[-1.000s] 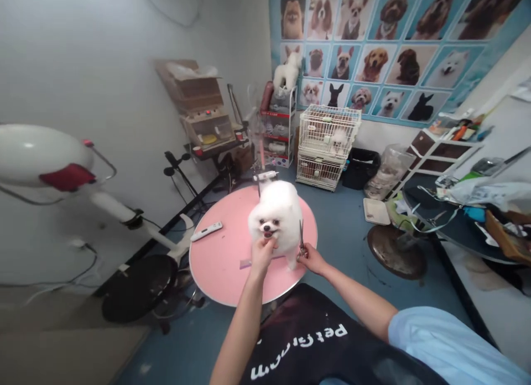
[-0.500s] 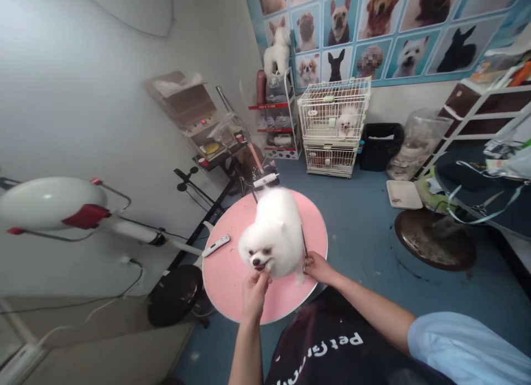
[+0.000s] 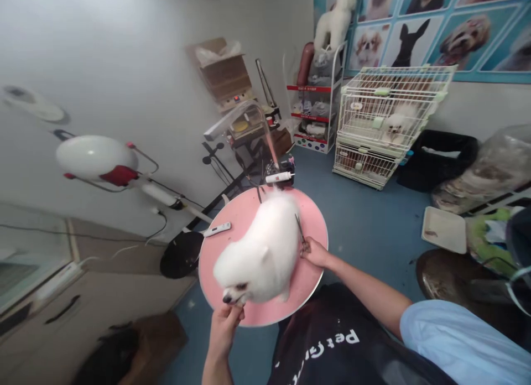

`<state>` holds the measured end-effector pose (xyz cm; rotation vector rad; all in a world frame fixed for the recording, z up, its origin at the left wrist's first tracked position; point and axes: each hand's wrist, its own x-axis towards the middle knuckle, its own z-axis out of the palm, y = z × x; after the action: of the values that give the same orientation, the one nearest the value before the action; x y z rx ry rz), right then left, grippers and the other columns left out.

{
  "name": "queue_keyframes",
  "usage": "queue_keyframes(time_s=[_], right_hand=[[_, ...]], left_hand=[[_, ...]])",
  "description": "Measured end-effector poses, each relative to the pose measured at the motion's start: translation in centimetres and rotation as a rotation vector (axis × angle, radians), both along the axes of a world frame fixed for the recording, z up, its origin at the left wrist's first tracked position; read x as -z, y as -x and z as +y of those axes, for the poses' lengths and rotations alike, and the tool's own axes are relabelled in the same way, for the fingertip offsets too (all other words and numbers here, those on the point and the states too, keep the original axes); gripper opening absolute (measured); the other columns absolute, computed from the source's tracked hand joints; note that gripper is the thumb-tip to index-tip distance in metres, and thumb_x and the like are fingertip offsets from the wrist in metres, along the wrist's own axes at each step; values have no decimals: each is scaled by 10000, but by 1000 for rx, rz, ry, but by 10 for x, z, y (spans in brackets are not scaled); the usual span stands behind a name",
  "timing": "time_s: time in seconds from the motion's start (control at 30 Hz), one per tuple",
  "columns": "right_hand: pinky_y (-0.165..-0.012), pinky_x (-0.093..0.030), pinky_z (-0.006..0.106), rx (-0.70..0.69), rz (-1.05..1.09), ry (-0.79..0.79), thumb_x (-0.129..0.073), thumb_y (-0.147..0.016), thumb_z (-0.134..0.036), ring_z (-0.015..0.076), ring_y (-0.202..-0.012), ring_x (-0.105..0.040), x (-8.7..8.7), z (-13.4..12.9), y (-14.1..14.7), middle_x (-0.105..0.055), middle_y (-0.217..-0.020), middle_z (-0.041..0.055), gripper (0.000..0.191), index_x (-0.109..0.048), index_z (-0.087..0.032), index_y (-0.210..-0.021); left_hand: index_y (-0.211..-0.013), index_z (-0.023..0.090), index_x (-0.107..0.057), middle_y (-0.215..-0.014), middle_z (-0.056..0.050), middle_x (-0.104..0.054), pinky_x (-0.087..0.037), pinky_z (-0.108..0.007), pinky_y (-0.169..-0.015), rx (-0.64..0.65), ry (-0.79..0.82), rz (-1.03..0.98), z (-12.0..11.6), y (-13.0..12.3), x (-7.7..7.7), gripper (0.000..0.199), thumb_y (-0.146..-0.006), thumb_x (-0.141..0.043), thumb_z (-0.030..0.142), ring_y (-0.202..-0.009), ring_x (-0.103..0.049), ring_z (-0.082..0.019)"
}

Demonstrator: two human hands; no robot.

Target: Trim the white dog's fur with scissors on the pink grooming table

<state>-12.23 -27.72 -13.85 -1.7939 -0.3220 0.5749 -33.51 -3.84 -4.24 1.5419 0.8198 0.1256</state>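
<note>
A fluffy white dog (image 3: 265, 246) stands on a round pink grooming table (image 3: 219, 219), its head lowered toward the near left edge. My left hand (image 3: 226, 322) is closed at the dog's chin, thumb and fingers pinching the fur under its muzzle. In my right hand (image 3: 314, 252) is a pair of scissors (image 3: 300, 230), gripped by the handles with the blades pointing up and away along the dog's flank. Left of the dog lies a white hair clipper (image 3: 218, 229) on the table.
A white bottle (image 3: 279, 177) is at the table's far edge. A dryer on an arm (image 3: 97, 157) reaches in from the left. Behind stand a wire cage (image 3: 385, 114) with another white dog, a rack (image 3: 313, 119) and a black bin (image 3: 440, 158).
My left hand has moved left and nearer to me, and the dog's head has turned that way with it. The scissors tilt further left. The camera view has shifted left.
</note>
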Motion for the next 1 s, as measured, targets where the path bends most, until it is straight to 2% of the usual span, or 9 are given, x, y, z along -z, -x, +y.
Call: queue_keyframes(time_s=[0.17,0.37,0.57,0.7,0.83,0.93,1.0], right_hand=[[-671,-441,277,-107,-5,-6,-659,-658,-206,133,-697,-564,-1,-7,-34,-601,-773,-29,304,-508,-200,-921],[-646,-451,272,-165,17,-31,-629,-651,-213,134,-687,-565,-2,-10,-56,-588,-778,-24,297,-474,-200,-904],[-646,-431,270,-267,-59,101,-605,-669,-185,127,-660,-543,-13,-22,-74,-592,-765,-22,295,-503,-194,-945],[-649,-434,266,-419,-139,133,-625,-688,-230,126,-677,-541,-27,-32,-95,-582,-796,-16,289,-505,-196,-948],[-670,-435,280,-579,-190,177,-548,-744,-226,133,-678,-541,-39,-40,-122,-579,-780,-12,209,-507,-201,-947],[-750,-451,305,-706,-251,178,-608,-723,-264,168,-808,-577,-44,-42,-141,-617,-919,32,320,-516,-203,-1023],[-767,-450,309,-771,-291,197,-584,-732,-236,172,-824,-579,-46,-42,-153,-618,-925,38,299,-518,-202,-1021]], left_hand=[[-488,143,-582,-408,16,-429,-230,-219,-436,-120,21,-33,-14,0,1,567,-467,-787,671,-407,-312,-62],[-417,161,-499,-369,53,-317,-206,-210,-435,-197,65,-26,-21,-1,-5,620,-380,-797,703,-400,-259,-46],[-395,168,-472,-371,43,-326,-217,-226,-441,-242,65,-3,-23,4,-4,627,-389,-797,704,-404,-272,-59],[-365,180,-433,-359,33,-320,-240,-240,-451,-329,50,-15,-29,11,5,630,-423,-789,695,-409,-296,-75],[-353,179,-426,-325,39,-293,-256,-238,-452,-489,69,-10,-44,16,11,634,-381,-802,690,-389,-298,-77],[-356,178,-398,-323,38,-314,-280,-233,-453,-603,73,-42,-57,15,9,645,-369,-817,668,-384,-316,-79],[-361,176,-377,-333,38,-326,-302,-233,-457,-654,66,-84,-64,12,6,650,-396,-821,648,-388,-332,-81]])
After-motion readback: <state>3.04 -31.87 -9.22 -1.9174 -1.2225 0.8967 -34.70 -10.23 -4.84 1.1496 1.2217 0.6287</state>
